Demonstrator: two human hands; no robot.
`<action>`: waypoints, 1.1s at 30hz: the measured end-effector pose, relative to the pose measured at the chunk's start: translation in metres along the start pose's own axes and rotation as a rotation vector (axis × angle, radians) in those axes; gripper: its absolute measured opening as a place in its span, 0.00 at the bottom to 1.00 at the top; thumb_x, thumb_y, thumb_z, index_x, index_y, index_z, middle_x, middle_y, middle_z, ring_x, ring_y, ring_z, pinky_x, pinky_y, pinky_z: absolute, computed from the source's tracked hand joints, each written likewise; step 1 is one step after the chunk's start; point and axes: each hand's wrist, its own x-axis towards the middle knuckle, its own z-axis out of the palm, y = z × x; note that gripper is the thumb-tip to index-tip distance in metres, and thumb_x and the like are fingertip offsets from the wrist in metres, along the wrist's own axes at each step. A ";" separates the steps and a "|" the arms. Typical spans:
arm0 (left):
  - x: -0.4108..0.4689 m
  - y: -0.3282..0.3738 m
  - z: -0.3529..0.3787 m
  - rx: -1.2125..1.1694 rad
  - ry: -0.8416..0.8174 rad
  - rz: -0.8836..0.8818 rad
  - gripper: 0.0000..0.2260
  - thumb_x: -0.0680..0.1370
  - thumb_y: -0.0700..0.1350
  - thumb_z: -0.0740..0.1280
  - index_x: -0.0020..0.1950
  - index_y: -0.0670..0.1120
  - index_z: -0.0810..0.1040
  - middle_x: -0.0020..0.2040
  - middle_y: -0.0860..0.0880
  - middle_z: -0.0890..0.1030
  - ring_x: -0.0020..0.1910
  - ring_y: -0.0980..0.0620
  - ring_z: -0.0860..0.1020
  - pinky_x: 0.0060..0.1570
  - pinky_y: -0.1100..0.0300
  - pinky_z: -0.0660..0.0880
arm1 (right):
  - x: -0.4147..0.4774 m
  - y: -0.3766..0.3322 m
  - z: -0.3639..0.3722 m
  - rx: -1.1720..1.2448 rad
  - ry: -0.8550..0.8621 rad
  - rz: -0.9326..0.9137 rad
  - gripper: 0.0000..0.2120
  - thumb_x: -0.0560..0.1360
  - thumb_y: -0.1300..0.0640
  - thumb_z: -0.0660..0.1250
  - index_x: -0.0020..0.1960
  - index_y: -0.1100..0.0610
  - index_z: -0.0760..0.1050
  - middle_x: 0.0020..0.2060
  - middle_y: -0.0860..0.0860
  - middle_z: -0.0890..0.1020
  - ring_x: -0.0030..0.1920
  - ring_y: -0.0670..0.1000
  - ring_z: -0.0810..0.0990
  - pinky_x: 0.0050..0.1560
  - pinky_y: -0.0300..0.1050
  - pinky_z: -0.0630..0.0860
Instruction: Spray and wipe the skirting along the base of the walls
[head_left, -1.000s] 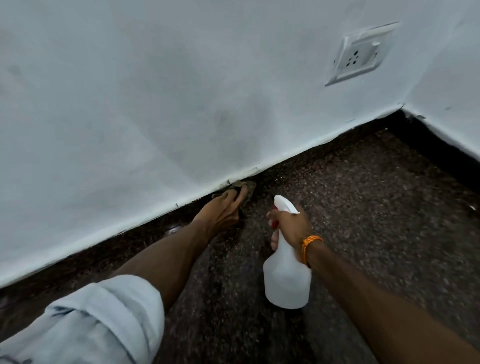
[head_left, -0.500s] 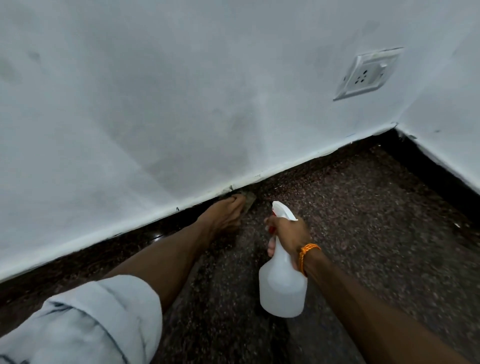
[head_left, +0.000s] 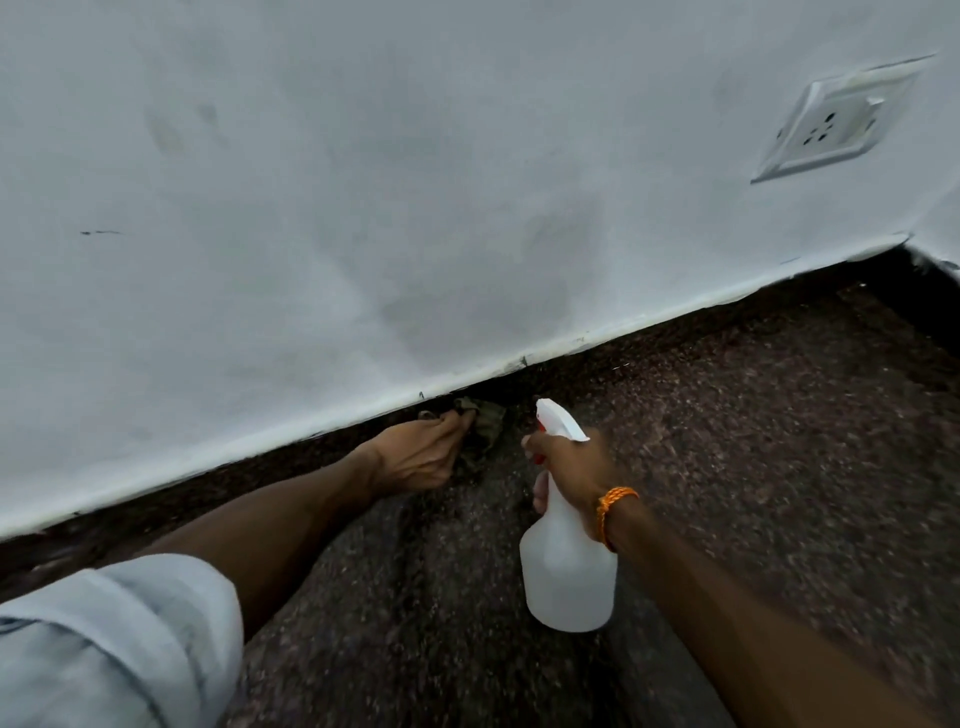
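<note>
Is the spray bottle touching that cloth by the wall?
Apart. The head view shows bare dark floor between the spray bottle and the cloth.

We have a single view, from the camera worn on the head, looking forward and steeply down from low over the floor (head_left: 727, 467). It faces the white wall (head_left: 363, 208), whose base runs slantwise from lower left to upper right, with a room corner at the right edge. Both forearms reach in from the bottom, so the left hand (head_left: 415, 457) and right hand (head_left: 576, 467) sit close, near mid-frame. Wide-angle bending shows at the edges
</note>
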 end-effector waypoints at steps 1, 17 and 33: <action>-0.003 0.002 0.001 -0.006 -0.006 -0.007 0.14 0.77 0.35 0.61 0.57 0.26 0.77 0.61 0.23 0.73 0.66 0.26 0.68 0.60 0.41 0.70 | -0.003 0.002 0.004 -0.006 -0.009 0.003 0.10 0.75 0.58 0.69 0.45 0.66 0.78 0.23 0.59 0.78 0.23 0.56 0.76 0.30 0.47 0.78; 0.059 -0.020 -0.020 -0.163 -0.012 -0.153 0.15 0.80 0.33 0.53 0.62 0.30 0.72 0.69 0.22 0.64 0.68 0.28 0.66 0.53 0.46 0.71 | -0.011 0.025 -0.003 -0.026 0.089 0.077 0.16 0.76 0.57 0.68 0.53 0.71 0.77 0.22 0.58 0.78 0.21 0.54 0.76 0.26 0.44 0.76; 0.057 -0.039 -0.021 -0.215 0.036 -0.181 0.19 0.79 0.38 0.52 0.54 0.38 0.83 0.53 0.36 0.83 0.55 0.40 0.79 0.50 0.52 0.77 | -0.011 0.023 0.003 0.089 0.110 0.107 0.08 0.73 0.62 0.67 0.49 0.66 0.77 0.22 0.59 0.77 0.22 0.55 0.75 0.29 0.47 0.78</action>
